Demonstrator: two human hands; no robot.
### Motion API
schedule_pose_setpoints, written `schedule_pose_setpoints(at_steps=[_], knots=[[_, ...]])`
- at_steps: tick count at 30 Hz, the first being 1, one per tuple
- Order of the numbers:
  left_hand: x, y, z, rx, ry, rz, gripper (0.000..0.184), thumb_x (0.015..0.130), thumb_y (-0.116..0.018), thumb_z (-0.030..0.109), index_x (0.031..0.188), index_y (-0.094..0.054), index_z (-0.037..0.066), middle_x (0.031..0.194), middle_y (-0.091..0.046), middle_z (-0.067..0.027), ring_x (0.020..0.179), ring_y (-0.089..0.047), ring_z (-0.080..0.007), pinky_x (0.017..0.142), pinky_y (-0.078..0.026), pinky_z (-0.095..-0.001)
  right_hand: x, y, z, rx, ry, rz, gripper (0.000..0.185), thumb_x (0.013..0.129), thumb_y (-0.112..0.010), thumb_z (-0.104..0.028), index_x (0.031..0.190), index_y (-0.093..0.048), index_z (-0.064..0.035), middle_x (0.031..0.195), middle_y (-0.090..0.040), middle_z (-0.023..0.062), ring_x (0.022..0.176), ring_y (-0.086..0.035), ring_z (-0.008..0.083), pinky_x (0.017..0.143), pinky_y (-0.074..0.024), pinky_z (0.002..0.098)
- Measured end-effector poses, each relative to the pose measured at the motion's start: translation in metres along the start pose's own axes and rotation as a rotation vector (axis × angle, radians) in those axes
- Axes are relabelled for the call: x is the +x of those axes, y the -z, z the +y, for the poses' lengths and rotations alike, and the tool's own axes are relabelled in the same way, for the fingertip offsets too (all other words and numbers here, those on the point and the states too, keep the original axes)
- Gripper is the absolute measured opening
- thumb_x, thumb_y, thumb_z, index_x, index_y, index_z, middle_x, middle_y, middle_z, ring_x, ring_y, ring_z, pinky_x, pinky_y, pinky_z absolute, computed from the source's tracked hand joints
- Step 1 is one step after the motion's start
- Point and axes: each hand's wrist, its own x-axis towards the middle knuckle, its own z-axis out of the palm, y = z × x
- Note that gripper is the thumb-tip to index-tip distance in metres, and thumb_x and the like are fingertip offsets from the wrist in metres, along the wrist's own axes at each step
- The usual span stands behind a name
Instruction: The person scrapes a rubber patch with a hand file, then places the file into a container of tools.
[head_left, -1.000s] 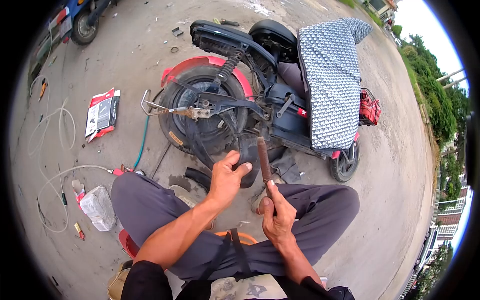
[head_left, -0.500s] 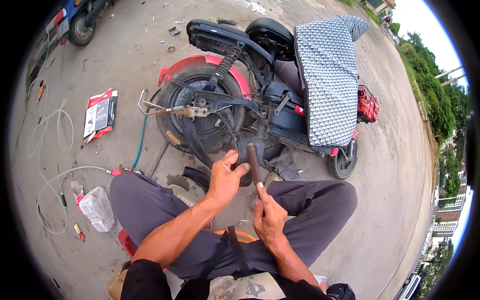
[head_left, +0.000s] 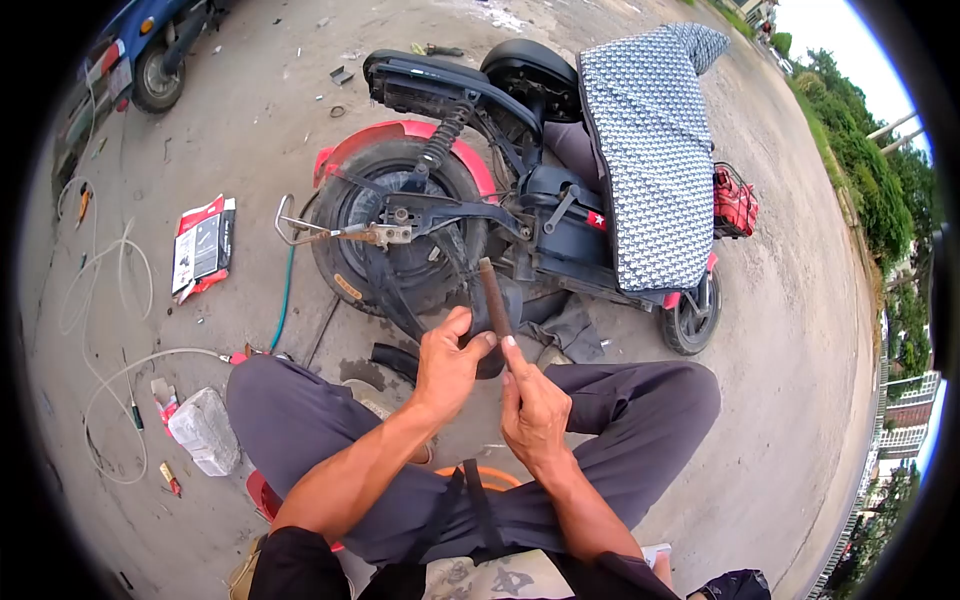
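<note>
Just below the rear wheel, on its near side, the two hands come together. The right hand is wrapped firmly round the lower part of a brown rod-like tool, forefinger laid along it, seemingly to steer; the bare tip points up toward the wheel. The left hand is curled closed over a black rubber tube, thumb uppermost, apparently to keep that stretch steady beside the tool. The tube loops down from the wheel, perhaps slack enough to be held out at the wheel's lower edge.

Whether tool and rubber touch, I cannot tell. Most left fingertips are out of sight, and the tool's lower end is lost in the right palm.

Below the wheel, a curved black piece runs behind the left hand. Left of the wheel lies a packet, its print too small to read. Right of the wheel, a patterned cover hides much of the scooter.
</note>
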Motion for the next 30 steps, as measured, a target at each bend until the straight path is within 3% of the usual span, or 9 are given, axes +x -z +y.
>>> schedule_pose_setpoints(at_steps=[7, 15, 20, 23, 24, 27, 28, 29, 30], knots=[[-0.005, -0.006, 0.017, -0.172, -0.011, 0.026, 0.001, 0.104, -0.074, -0.001, 0.104, -0.075, -0.002, 0.105, -0.059, 0.0070, 0.098, -0.056, -0.0037, 0.086, -0.050, -0.0252, -0.026, 0.014, -0.009, 0.064, 0.020, -0.011, 0.070, 0.094, -0.077, 0.004, 0.161, -0.064, -0.0106, 0.073, -0.057, 0.0090, 0.059, -0.060, 0.0300, 0.059, -0.0498, 0.0441], [-0.004, 0.002, 0.007, -0.109, 0.037, 0.013, 0.004, 0.103, -0.071, -0.004, 0.107, -0.073, -0.004, 0.108, -0.058, 0.0044, 0.097, -0.056, -0.0056, 0.085, -0.050, -0.0255, 0.026, -0.005, -0.003, 0.022, 0.019, -0.041, 0.066, 0.098, -0.075, 0.003, 0.161, -0.062, -0.0090, 0.083, -0.064, 0.0112, 0.070, -0.067, 0.0310, 0.063, -0.0522, 0.0452], [-0.006, -0.007, 0.002, -0.020, -0.026, 0.057, 0.012, 0.100, -0.070, -0.006, 0.110, -0.075, -0.005, 0.109, -0.062, 0.0011, 0.098, -0.060, -0.0078, 0.086, -0.051, -0.0275, -0.028, 0.016, -0.010, 0.048, -0.089, -0.074, 0.062, 0.101, -0.073, -0.001, 0.161, -0.063, -0.0128, 0.082, -0.069, 0.0132, 0.069, -0.072, 0.0352, 0.063, -0.0553, 0.0479], [-0.007, -0.005, 0.013, 0.111, -0.006, 0.030, 0.019, 0.097, -0.068, -0.008, 0.114, -0.075, -0.005, 0.113, -0.065, 0.0008, 0.097, -0.061, -0.0090, 0.087, -0.052, -0.0282, 0.009, 0.008, -0.008, 0.091, -0.148, -0.091, 0.058, 0.104, -0.071, -0.004, 0.160, -0.064, -0.0138, 0.089, -0.076, 0.0173, 0.074, -0.074, 0.0395, 0.065, -0.0563, 0.0502], [-0.008, -0.006, 0.006, 0.080, 0.014, 0.032, 0.019, 0.097, -0.068, -0.008, 0.114, -0.075, -0.005, 0.113, -0.065, 0.0011, 0.097, -0.062, -0.0090, 0.087, -0.052, -0.0281, 0.028, 0.007, -0.011, 0.084, -0.213, -0.163, 0.055, 0.107, -0.068, -0.008, 0.161, -0.063, -0.0150, 0.104, -0.080, 0.0222, 0.084, -0.076, 0.0450, 0.071, -0.0580, 0.0524], [-0.014, -0.007, -0.003, 0.097, 0.083, -0.005, 0.025, 0.098, -0.068, -0.009, 0.121, -0.076, -0.005, 0.113, -0.066, 0.0013, 0.100, -0.066, -0.0101, 0.089, -0.054, -0.0277, 0.063, 0.001, 0.011, 0.159, -0.309, -0.284, 0.052, 0.108, -0.067, -0.011, 0.160, -0.063, -0.0153, 0.114, -0.080, 0.0253, 0.093, -0.076, 0.0478, 0.080, -0.0594, 0.0541], [-0.011, -0.006, -0.006, 0.071, 0.039, -0.005, 0.027, 0.098, -0.068, -0.009, 0.124, -0.076, -0.005, 0.116, -0.067, 0.0014, 0.101, -0.067, -0.0103, 0.090, -0.054, -0.0276, 0.066, 0.002, 0.013, 0.243, -0.309, -0.198, 0.051, 0.110, -0.065, -0.010, 0.160, -0.062, -0.0149, 0.114, -0.080, 0.0256, 0.098, -0.077, 0.0483, 0.086, -0.0597, 0.0531], [-0.011, -0.005, -0.010, 0.038, 0.002, 0.004, 0.030, 0.098, -0.069, -0.010, 0.127, -0.076, -0.004, 0.118, -0.067, 0.0016, 0.102, -0.067, -0.0105, 0.091, -0.055, -0.0275, 0.065, 0.011, 0.013, 0.277, -0.408, -0.222, 0.048, 0.112, -0.062, -0.010, 0.160, -0.061, -0.0125, 0.125, -0.078, 0.0276, 0.104, -0.077, 0.0488, 0.092, -0.0600, 0.0506], [-0.011, -0.005, -0.011, -0.020, 0.047, 0.020, 0.032, 0.098, -0.069, -0.010, 0.129, -0.075, -0.004, 0.120, -0.069, 0.0013, 0.102, -0.068, -0.0104, 0.092, -0.055, -0.0277, 0.056, 0.009, 0.020, 0.297, -0.430, -0.142, 0.047, 0.114, -0.062, -0.012, 0.161, -0.060, -0.0123, 0.108, -0.071, 0.0155, 0.088, -0.063, 0.0317, 0.081, -0.0540, 0.0415]])
